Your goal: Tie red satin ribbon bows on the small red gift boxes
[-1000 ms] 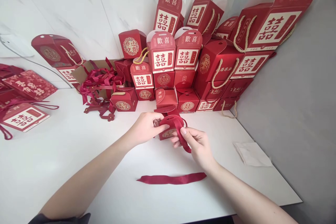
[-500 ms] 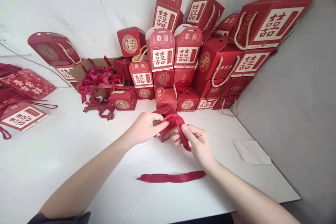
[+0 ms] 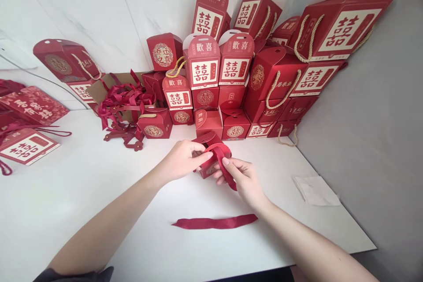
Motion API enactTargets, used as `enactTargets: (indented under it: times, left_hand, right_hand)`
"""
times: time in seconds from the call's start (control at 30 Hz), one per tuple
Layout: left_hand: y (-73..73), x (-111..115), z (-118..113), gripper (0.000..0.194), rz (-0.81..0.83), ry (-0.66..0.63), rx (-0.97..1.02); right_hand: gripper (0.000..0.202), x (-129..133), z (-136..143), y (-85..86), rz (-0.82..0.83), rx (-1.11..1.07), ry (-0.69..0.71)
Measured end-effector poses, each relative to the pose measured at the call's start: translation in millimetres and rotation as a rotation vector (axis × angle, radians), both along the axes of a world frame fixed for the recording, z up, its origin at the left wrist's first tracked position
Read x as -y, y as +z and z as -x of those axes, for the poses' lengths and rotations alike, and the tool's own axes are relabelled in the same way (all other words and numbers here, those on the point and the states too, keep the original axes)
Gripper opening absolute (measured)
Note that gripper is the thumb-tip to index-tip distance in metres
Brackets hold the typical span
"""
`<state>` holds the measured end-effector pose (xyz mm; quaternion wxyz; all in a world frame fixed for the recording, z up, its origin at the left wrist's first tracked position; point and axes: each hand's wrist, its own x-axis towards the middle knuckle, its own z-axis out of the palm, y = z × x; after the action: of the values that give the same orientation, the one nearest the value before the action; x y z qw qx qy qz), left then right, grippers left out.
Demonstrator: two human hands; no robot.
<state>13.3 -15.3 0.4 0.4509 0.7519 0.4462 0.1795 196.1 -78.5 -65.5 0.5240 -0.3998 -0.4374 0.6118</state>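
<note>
A small red box [image 3: 207, 170] stands on the white table with its top flaps up, partly hidden by my fingers. My left hand [image 3: 185, 158] is closed on a flap of this box, at its upper left. From the flap a dark red ribbon [image 3: 220, 158] runs down to the right. My right hand [image 3: 243, 178] pinches that ribbon between thumb and fingers, in front of the box's right side. Nearer to me, a second ribbon [image 3: 214, 222] lies flat across the table.
Stacked red gift boxes [image 3: 205, 70] stand along the wall behind. At the left, an open carton [image 3: 96, 92] overflows with red ribbons. Red bags [image 3: 39, 105] lie at the far left, and a folded white cloth [image 3: 315, 191] lies at the right.
My right hand has moved slightly left with the ribbon, closer to the box flap. My left hand has stayed in place.
</note>
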Motion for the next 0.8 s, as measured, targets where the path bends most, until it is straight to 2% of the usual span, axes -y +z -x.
enactTargets:
  times: [0.2, 0.3, 0.4, 0.47, 0.53, 0.57, 0.6, 0.7, 0.73, 0.8]
  left_hand:
    - [-2.8, -1.8, -4.2, 0.054, 0.067, 0.109, 0.06]
    - [-4.4, -0.2, -7.2, 0.046, 0.057, 0.096, 0.088]
    - [-5.1, 2.1, -9.3, 0.034, 0.019, 0.093, 0.122]
    - [-3.1, 3.6, -9.3, 0.031, -0.095, 0.134, 0.142]
    - [1.7, 5.3, -7.8, 0.03, -0.296, 0.2, 0.159]
    - [5.0, 6.2, -6.4, 0.029, -0.407, 0.227, 0.163]
    - [8.7, 7.1, -4.7, 0.028, -0.507, 0.243, 0.164]
    - [20.0, 9.2, 1.4, 0.025, -0.697, 0.249, 0.163]
    - [23.0, 9.5, 3.3, 0.024, -0.72, 0.234, 0.16]
    - [26.3, 8.9, 6.2, 0.025, -0.707, 0.158, 0.113]
  right_hand:
    - [0.044, -1.2, 4.7, 1.2, 0.038, 0.003, 0.056]
    - [0.045, 0.5, 5.6, 3.4, 0.026, 0.061, 0.074]
    - [0.042, 3.4, 1.9, 6.0, -0.092, 0.249, 0.022]
    - [0.034, 4.1, -2.6, 9.4, -0.244, 0.431, -0.121]
    - [0.024, 2.1, -7.5, 15.3, -0.426, 0.569, -0.272]
    - [0.021, 0.1, -9.6, 19.4, -0.51, 0.604, -0.298]
    - [0.018, -2.7, -11.3, 24.5, -0.579, 0.619, -0.272]
    - [0.021, -13.9, -14.2, 44.6, -0.656, 0.578, -0.032]
    - [0.023, -18.3, -14.6, 52.8, -0.643, 0.541, 0.022]
    - [0.024, -27.2, -15.2, 70.0, -0.588, 0.442, 0.015]
